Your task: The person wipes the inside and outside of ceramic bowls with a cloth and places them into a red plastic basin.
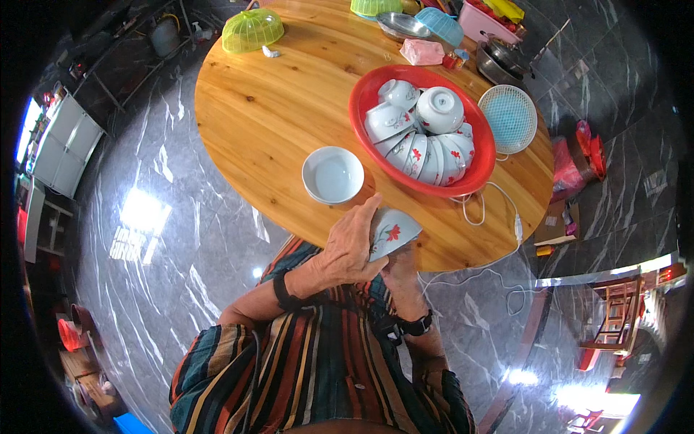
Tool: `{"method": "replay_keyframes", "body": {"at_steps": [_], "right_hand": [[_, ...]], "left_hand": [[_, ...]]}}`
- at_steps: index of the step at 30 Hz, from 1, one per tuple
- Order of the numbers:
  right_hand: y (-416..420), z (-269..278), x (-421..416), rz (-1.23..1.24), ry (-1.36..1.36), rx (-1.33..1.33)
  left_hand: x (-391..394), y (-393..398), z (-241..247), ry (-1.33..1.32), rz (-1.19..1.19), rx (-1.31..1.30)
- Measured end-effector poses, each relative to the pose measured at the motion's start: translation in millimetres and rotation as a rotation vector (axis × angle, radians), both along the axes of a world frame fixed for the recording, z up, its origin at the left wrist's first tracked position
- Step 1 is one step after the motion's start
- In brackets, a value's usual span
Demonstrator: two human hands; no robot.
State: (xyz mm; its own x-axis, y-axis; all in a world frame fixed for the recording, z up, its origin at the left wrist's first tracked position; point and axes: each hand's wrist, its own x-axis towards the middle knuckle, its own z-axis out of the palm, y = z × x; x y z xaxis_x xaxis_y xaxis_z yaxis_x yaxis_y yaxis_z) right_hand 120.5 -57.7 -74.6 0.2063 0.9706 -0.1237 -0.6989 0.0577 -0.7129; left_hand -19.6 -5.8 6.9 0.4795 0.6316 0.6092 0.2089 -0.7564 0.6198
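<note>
Near the table's front edge, a white porcelain bowl (394, 232) with a red flower is tilted on its side between my hands. My left hand (349, 238) grips it from the left, fingers along its base side and thumb below. Against its lower right side is my right hand (401, 268), whose fingers are mostly hidden by the bowl. Just beyond my left hand, white bowls (332, 176) stand upright on the table, apparently one nested in another. A red plastic basin (488, 157) farther right holds several white flowered bowls (415, 154), some on their sides and one upside down.
On the round wooden table (271, 119) are a yellow mesh cover (252, 31), a pink tissue pack (422, 52), a metal pan (404, 25) and a white plastic basket (508, 119). A white cable (501, 187) runs past the basin and over the right edge.
</note>
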Motion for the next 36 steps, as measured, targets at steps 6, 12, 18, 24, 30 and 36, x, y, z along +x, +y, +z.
{"method": "replay_keyframes", "body": {"at_steps": [6,12,18,24,30,36], "right_hand": [[5.6,32.1,21.1,-0.137,-0.970,-0.019],[6.5,74.3,20.3,-0.220,-1.572,0.437],[7.8,70.8,18.5,-0.089,-1.627,0.520],[-0.1,39.3,16.6,-0.149,-1.029,0.083],[-3.0,3.9,3.1,-0.118,-0.156,-0.038],[-4.2,3.6,-16.8,0.043,0.516,-0.199]], "left_hand": [[-2.2,0.9,-3.8,0.043,-0.059,-0.145],[-1.4,-0.9,2.1,0.091,-0.092,-0.260],[-6.0,1.3,5.6,0.153,-0.087,-0.383],[-4.5,-0.7,3.0,0.018,-0.068,-0.547],[5.8,-1.1,-8.5,-0.075,0.029,-0.283],[5.4,-6.3,-2.5,0.008,0.130,-0.068]]}}
